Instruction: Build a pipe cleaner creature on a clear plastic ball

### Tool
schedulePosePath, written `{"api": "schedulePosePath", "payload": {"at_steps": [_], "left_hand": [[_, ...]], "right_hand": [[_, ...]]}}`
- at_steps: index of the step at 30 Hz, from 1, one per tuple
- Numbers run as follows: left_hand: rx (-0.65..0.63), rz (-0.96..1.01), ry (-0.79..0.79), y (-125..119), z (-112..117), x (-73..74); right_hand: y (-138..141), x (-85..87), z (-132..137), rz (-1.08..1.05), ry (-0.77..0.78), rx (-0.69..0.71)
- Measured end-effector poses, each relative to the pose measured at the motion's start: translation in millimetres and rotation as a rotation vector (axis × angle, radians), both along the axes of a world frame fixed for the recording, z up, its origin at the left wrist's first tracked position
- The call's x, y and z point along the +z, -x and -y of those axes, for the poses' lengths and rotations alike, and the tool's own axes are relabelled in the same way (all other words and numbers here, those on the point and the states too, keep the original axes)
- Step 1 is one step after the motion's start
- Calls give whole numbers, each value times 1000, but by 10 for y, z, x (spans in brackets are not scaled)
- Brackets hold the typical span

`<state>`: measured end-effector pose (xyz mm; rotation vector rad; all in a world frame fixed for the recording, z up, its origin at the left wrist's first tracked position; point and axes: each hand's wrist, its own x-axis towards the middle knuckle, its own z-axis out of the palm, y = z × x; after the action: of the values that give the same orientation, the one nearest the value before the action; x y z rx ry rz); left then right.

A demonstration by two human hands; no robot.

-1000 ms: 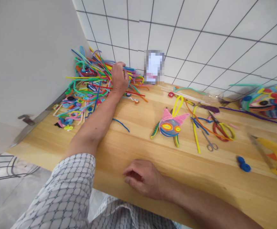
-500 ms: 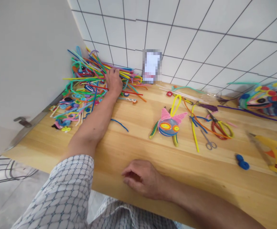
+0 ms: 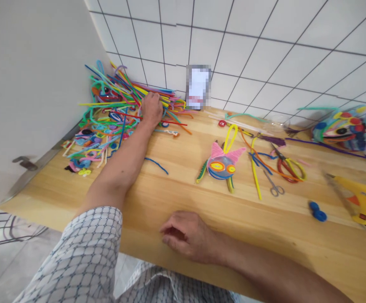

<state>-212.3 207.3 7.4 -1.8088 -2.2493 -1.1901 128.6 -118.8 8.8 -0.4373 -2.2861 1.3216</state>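
Left hand [image 3: 152, 109] curled into pipe-cleaner pile [image 3: 113, 113], grip apparently closing on stems; none lifted. Right hand [image 3: 186, 235] loosely curled, empty, on bench [image 3: 176, 185].

Single head-worn view, looking forward and down across the wooden table [image 3: 176, 198] toward the tiled wall [image 3: 265, 50]; own forearms close in foreground, far table corner further off.

2 hands, the left hand [image 3: 152, 108] and right hand [image 3: 186, 235]; 2 scissors, small silver scissors [image 3: 273, 185] and red-handled scissors [image 3: 285, 166]; 1 yellow glue gun [image 3: 359, 198]; 1 pipe-cleaner fish [image 3: 222, 164]; 1 heap of pipe cleaners [image 3: 113, 109], too tangled to count.
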Motion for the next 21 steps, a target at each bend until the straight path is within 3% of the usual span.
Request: {"api": "schedulePosePath", "payload": {"at_steps": [9, 21], "left_hand": [[-68, -67, -58, 4, -27, -73], [-80, -50, 40, 56, -57, -79]], "right_hand": [[0, -10, 1, -29, -8, 0], [5, -22, 6, -55, -11, -10]]}}
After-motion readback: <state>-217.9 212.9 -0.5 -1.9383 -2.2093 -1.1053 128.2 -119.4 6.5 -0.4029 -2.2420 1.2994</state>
